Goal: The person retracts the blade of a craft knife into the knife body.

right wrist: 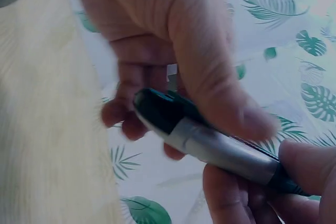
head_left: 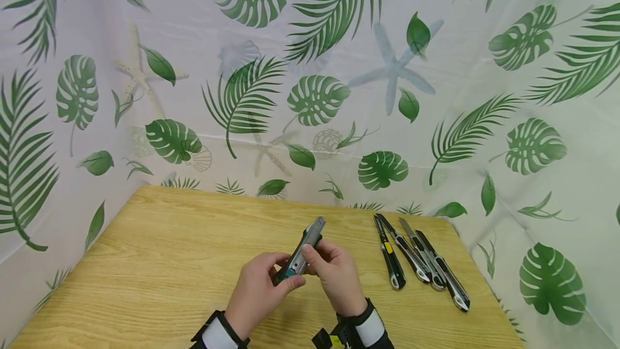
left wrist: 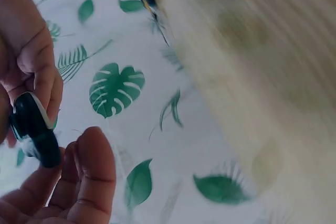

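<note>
Utility knife: a grey and black utility knife [head_left: 301,252] with a teal patch near its lower end is held in the air above the near middle of the table, tilted so that its metal tip points up and away from the person toward the far edge.
Left hand: the left hand [head_left: 259,287] grips the knife's lower, dark end, fingers curled round it from below and the thumb laid along its side; the left wrist view shows the black butt end [left wrist: 35,129] between the fingertips.
Right hand: the right hand [head_left: 337,272] pinches the knife's middle from the right, its thumb pressed on the grey body; in the right wrist view the thumb [right wrist: 210,61] lies across the silver casing [right wrist: 210,145].
Wrists: both wear black straps with white bands, near the table's front edge.
Spare knives: four more utility knives [head_left: 420,257] lie side by side toward the right edge of the table, tips toward the far edge, touching or just beside one another, well apart from the hands.
Table: light wooden table [head_left: 145,263].
Backdrop: a white sheet printed with green leaves [head_left: 310,96] hangs behind and beside the table.
</note>
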Demonstrator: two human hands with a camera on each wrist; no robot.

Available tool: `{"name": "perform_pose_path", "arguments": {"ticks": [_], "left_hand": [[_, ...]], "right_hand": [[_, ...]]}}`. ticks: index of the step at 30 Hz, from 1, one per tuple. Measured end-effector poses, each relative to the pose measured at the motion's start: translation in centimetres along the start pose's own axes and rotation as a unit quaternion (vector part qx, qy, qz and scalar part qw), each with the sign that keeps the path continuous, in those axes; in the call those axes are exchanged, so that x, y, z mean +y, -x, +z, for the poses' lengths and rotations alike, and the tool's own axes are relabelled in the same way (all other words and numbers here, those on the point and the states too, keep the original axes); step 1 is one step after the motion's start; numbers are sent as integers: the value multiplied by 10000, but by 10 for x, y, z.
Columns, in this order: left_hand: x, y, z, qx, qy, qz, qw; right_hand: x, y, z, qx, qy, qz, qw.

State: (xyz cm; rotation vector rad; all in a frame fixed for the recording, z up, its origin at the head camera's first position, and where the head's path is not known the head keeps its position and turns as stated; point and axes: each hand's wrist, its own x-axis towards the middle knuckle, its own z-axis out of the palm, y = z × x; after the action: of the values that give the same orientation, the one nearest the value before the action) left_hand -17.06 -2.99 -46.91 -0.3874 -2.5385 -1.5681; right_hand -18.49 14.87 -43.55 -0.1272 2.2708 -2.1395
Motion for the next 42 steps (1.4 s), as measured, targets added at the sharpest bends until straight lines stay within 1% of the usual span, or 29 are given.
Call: {"name": "perform_pose_path", "arguments": {"ticks": [1, 2, 4, 6, 8, 9, 11, 13, 14, 16, 20, 22, 24, 27, 30, 33, 39, 40, 42], "left_hand": [[1, 1, 2, 147, -481, 201, 9985], [2, 2, 4, 257, -860, 360, 9953], [4, 3, 6, 424, -1354, 499, 9886], [5, 3, 5, 516, -1609, 464, 9845], [2, 0, 1, 567, -1685, 348, 9835], [-1, -3, -3, 566, -1692, 214, 9837], [-10, -12, -14, 575, -1734, -37, 9832], [-24, -23, -30, 539, -1791, -343, 9817], [-32, -29, -40, 531, -1881, -502, 9794], [-51, -41, -59, 532, -2202, -765, 9710], [-87, -56, -96, 533, -2986, -1182, 9455], [-100, -61, -110, 491, -3234, -1362, 9351], [-110, -65, -120, 425, -3336, -1541, 9291], [-119, -70, -130, 316, -3319, -1767, 9261], [-125, -73, -136, 265, -3277, -1974, 9235], [-126, -75, -139, 206, -3305, -2089, 9202], [-126, -79, -139, 109, -3350, -2114, 9182], [-127, -78, -139, 119, -3373, -2087, 9179], [-126, -77, -138, 148, -3473, -2094, 9140]], "right_hand": [[2, 0, 1, 33, 75, -30, 10000], [3, 0, 1, 35, 143, -60, 9999], [6, -1, 3, -27, 284, -114, 9995], [8, -1, 3, -133, 358, -132, 9992], [9, -2, 2, -243, 316, -81, 9992], [10, -2, 1, -284, 289, -26, 9992], [12, -3, -1, -321, 263, 94, 9991], [14, -5, -4, -319, 332, 154, 9988], [15, -6, -5, -304, 410, 157, 9986], [19, -8, -8, -269, 643, 85, 9975], [29, -11, -12, -201, 1235, -85, 9921], [34, -14, -14, -203, 1513, -150, 9882], [38, -15, -16, -232, 1728, -183, 9845], [44, -17, -18, -256, 1904, -206, 9812], [47, -18, -18, -268, 1997, -143, 9794], [49, -18, -19, -269, 2087, -77, 9776], [53, -20, -25, -262, 2282, -26, 9733], [53, -20, -28, -209, 2347, -4, 9718], [54, -22, -36, 14, 2620, -39, 9651]]}}
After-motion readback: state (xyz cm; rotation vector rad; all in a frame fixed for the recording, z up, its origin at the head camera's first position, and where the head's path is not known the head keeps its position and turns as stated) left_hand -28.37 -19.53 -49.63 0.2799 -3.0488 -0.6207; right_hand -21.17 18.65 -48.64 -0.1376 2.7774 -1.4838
